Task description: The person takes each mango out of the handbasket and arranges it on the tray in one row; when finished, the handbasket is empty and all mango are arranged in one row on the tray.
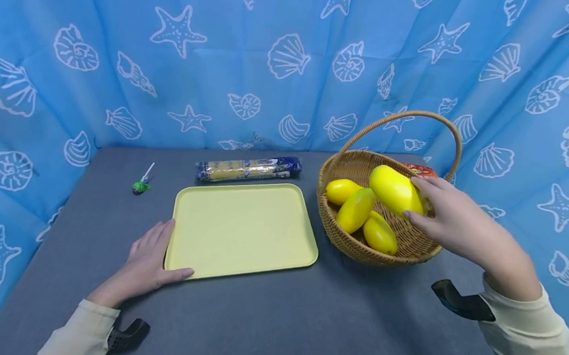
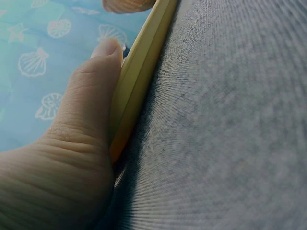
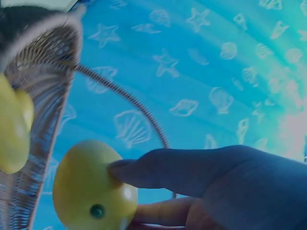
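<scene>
Hands [image 1: 144,260] [image 1: 455,211] apart, left touching tray [image 1: 239,231], right gripping mango [image 1: 392,189] over basket [image 1: 347,248] holding three others [image 1: 356,211], packet [image 1: 247,169] beyond tray.

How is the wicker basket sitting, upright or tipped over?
Upright. In the head view, the wicker basket has its mouth facing up, its handle arching above, and three yellow fruits lying inside.

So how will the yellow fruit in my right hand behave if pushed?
The yellow fruit would probably roll, given its rounded sides. Its shiny skin may feel slippery under the fingers. It's likely stiff: no dent shows where they press.
</scene>
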